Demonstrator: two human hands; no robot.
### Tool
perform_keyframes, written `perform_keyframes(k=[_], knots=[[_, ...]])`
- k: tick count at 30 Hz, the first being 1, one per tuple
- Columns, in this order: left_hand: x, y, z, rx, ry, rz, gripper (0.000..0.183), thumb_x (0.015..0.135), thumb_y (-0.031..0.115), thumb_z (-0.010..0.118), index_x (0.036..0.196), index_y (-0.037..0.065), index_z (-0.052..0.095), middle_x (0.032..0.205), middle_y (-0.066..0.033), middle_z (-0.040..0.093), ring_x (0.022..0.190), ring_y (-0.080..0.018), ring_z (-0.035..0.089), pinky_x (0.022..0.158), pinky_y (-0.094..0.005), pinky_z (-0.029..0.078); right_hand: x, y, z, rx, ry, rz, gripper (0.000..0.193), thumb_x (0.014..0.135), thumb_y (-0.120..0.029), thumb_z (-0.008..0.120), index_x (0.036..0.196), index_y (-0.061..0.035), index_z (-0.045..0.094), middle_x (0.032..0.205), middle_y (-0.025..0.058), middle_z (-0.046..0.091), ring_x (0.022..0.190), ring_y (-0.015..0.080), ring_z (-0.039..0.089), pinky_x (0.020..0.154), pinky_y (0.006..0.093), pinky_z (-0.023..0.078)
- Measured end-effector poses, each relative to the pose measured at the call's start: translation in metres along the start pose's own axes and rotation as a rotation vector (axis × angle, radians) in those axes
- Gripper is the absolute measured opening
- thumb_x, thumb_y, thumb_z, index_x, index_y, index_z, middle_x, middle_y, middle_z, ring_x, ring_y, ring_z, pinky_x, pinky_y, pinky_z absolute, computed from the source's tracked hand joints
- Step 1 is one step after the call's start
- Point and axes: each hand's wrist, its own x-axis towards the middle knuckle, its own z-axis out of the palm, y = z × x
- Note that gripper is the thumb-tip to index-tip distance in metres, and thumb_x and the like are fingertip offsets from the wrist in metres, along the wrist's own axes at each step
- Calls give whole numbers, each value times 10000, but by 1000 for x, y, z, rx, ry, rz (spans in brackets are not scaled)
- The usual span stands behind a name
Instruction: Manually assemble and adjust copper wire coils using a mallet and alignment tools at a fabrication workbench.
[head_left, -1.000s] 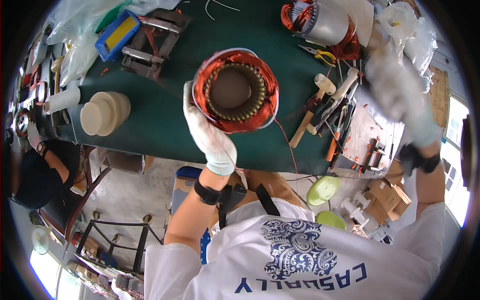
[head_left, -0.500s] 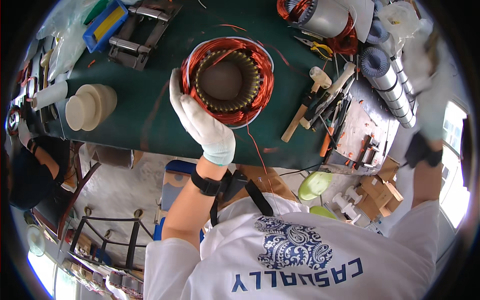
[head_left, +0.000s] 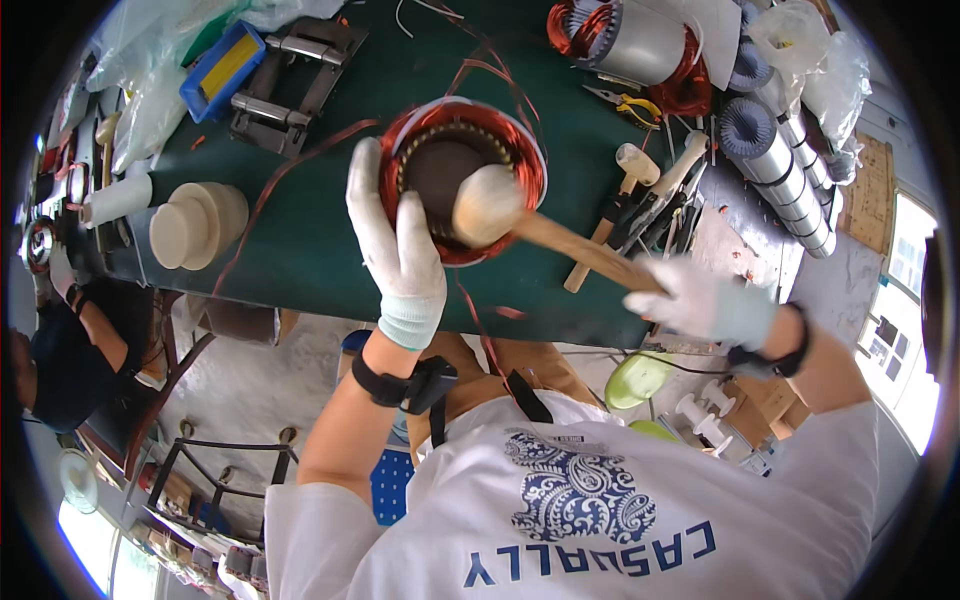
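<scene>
A motor stator with red copper windings (head_left: 470, 115) stands on the green table, its round bore facing up. My left hand (head_left: 398, 245), in a white glove, grips the stator's left side, with the thumb near the front rim. My gloved right hand (head_left: 705, 298) is closed round the wooden handle of a mallet (head_left: 590, 255). The mallet's pale, blurred head is over the stator's right front rim and hides part of the bore and windings. Whether it touches them I cannot tell. Loose red wires trail from the stator to the left, the back and toward me.
Right of the stator lie another mallet (head_left: 638, 165), yellow-handled pliers (head_left: 637, 107) and several hand tools. Behind them is a wound stator (head_left: 645, 45); metal cores (head_left: 765, 155) line the right. A cream stepped cylinder (head_left: 200, 225) and blue tray (head_left: 222, 72) are left. Another person sits far left.
My right hand has swung from the far right, where it was blurred, to bring the mallet over the stator. The stator has tilted slightly, and my left hand has shifted with it.
</scene>
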Motion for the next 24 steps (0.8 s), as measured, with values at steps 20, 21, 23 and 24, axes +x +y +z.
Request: perform_keyframes(k=[20, 21, 23, 24], knots=[[177, 111, 90, 122, -1726, -199, 350, 1009, 238, 600, 1262, 15, 690, 1150, -96, 748, 1091, -183, 680, 971, -318, 516, -74, -29, 187, 1657, 525, 456, 280, 1048, -384, 585, 962, -131, 502, 641, 7, 481, 415, 120, 434, 381, 292, 383], [181, 127, 84, 44, -1649, -250, 342, 1000, 222, 608, 1238, -9, 691, 1098, -87, 756, 1021, -164, 700, 938, -298, 531, -71, -34, 186, 1699, 496, 456, 278, 1048, -382, 585, 961, -131, 503, 644, 7, 483, 416, 121, 435, 382, 289, 383], [212, 171, 44, 91, -1349, 137, 306, 986, 204, 623, 1175, -25, 700, 1044, -85, 751, 968, -155, 706, 913, -280, 535, -74, -34, 188, 1686, 527, 445, 271, 1042, -384, 589, 978, -131, 516, 652, 5, 484, 416, 120, 435, 383, 289, 396], [221, 207, 12, 96, -1108, -26, 342, 991, 215, 615, 1217, -35, 674, 1101, -120, 741, 1044, -189, 703, 954, -300, 535, -77, -35, 186, 1658, 550, 450, 266, 1040, -386, 592, 994, -131, 529, 659, 2, 487, 416, 114, 435, 382, 283, 396]])
